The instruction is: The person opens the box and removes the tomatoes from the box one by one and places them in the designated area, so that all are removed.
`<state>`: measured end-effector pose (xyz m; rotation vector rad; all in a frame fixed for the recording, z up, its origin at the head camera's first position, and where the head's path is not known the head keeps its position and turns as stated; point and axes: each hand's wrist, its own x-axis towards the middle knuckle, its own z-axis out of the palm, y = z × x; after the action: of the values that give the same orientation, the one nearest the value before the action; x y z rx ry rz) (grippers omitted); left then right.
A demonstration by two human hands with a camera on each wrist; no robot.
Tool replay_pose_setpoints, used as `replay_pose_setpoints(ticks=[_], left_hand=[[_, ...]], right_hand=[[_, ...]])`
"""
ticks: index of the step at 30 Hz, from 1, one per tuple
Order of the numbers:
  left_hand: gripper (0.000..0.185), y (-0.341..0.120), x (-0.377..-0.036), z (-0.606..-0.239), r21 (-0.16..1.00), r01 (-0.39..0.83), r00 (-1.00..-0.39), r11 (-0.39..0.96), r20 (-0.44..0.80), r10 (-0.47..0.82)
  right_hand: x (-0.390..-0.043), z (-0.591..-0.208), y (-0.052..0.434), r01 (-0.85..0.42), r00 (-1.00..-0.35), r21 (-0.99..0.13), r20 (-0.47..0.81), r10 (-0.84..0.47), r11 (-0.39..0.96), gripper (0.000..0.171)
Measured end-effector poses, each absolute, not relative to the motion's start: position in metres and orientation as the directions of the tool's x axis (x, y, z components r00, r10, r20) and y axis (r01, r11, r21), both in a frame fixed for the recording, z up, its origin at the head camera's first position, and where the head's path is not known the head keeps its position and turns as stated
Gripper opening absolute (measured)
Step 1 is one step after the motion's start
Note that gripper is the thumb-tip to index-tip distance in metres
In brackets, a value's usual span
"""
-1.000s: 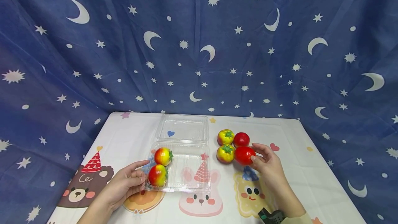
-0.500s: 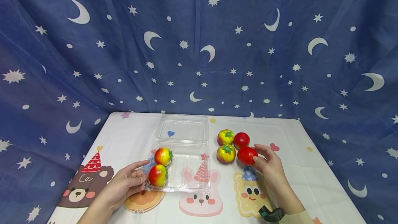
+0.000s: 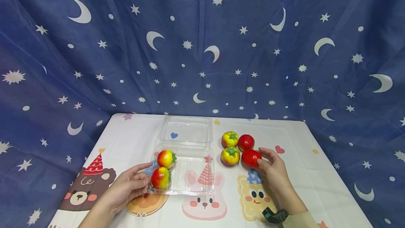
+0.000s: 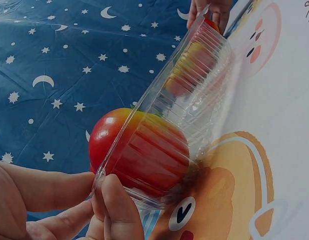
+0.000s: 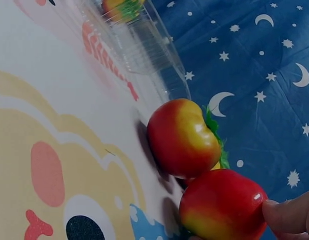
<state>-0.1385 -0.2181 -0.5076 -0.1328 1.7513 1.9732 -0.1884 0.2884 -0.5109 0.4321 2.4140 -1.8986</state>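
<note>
Gripping red tomato (image 3: 251, 158) (right hand (image 3: 274, 170))

2 bare hands, dark teal wristband (image 3: 274, 216) on right wrist, pale cream sleeve (image 3: 299, 221) cuff behind it

The head view looks down across the table (image 3: 303, 171); both wrist views sit low and close, sharing the clear box (image 3: 185, 171).

Clear plastic clamshell box (image 3: 186, 171), lid flipped open & lying flat behind the tray, on the table left of centre. Two red-yellow tomatoes w/ green stems in its left half: near one (image 3: 160, 178) at the front-left corner, far one (image 3: 166, 159) just behind. Plain red tomato (image 3: 250, 158) on the table to the right, front-right of a group of four, just beside a red-yellow one.
</note>
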Motion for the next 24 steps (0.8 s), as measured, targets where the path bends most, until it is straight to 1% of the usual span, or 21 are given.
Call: replay_pose_setpoints(ticks=[17, 24], left_hand=[[0.082, -0.218, -0.139, -0.508, 0.912, -0.406, -0.876, -0.059, -0.369, 0.311], [0.081, -0.218, -0.138, -0.507, 0.905, -0.423, -0.873, -0.048, -0.393, 0.288]], right_hand=[[-0.191, -0.522, 0.29, 0.239, -0.962, -0.95, -0.204, 0.181, 0.201, 0.054], [-0.192, -0.524, 0.289, 0.231, -0.962, -0.949, -0.189, 0.199, 0.214, 0.052]])
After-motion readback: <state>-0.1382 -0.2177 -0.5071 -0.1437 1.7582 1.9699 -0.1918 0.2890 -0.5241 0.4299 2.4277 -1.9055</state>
